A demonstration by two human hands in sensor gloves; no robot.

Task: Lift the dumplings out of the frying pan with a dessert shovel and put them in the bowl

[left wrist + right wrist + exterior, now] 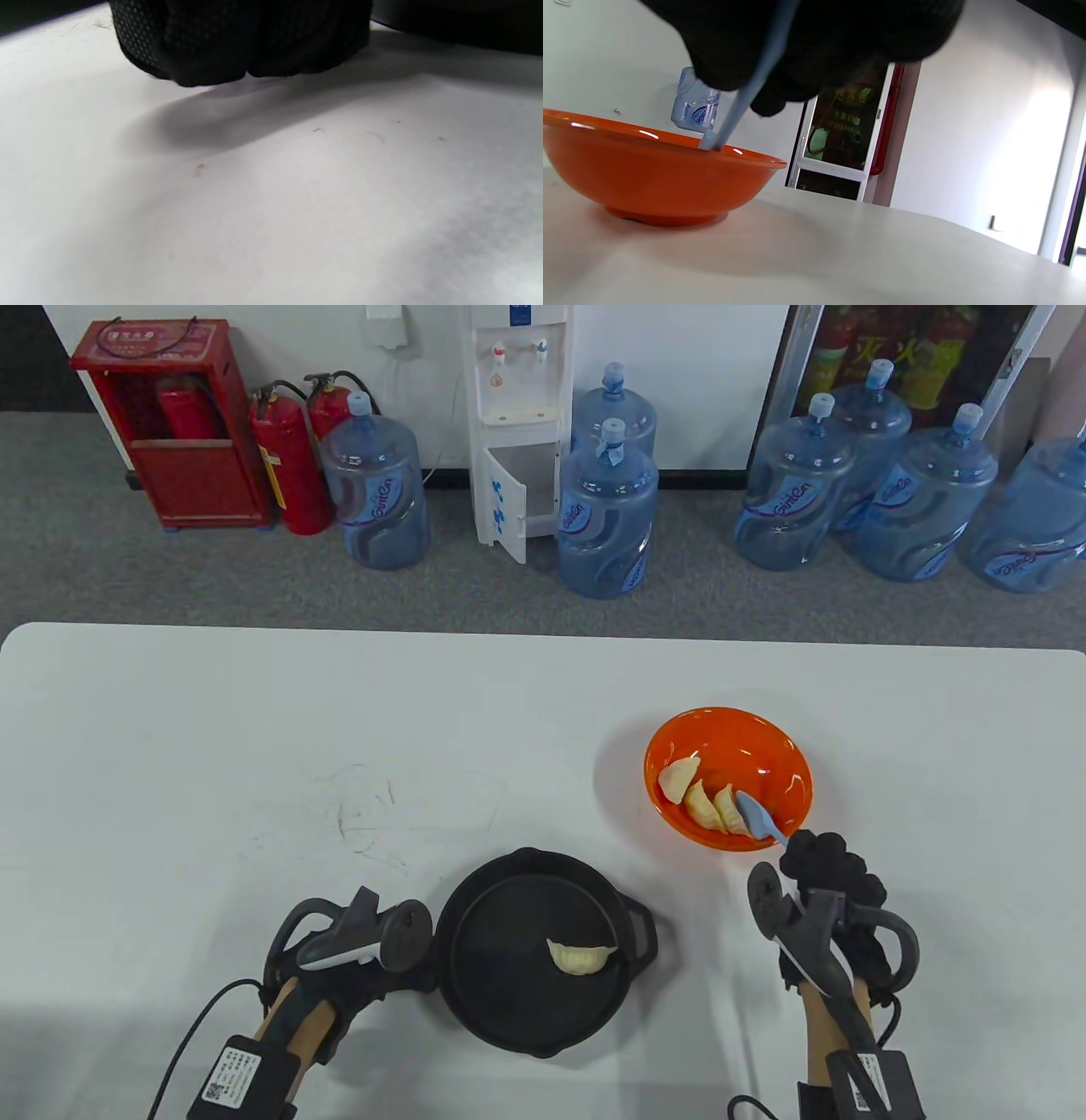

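A black frying pan [501,984] sits near the table's front edge with one pale dumpling [581,957] in it. My left hand [356,980] is at the pan's left side, fingers [242,46] curled into a fist round the handle, which is hidden under the hand and tracker. To the right stands an orange bowl [764,738] holding three dumplings [700,802]. My right hand [810,853] grips the handle of a light blue dessert shovel [758,817]; its blade lies inside the bowl [649,169] beside the dumplings. The shovel's shaft [742,101] slants down over the rim.
The white table [254,746] stretches wide to the left and behind the pan. Its far edge runs across the middle of the table view. Water jugs [607,517], a dispenser and fire extinguishers stand on the floor beyond.
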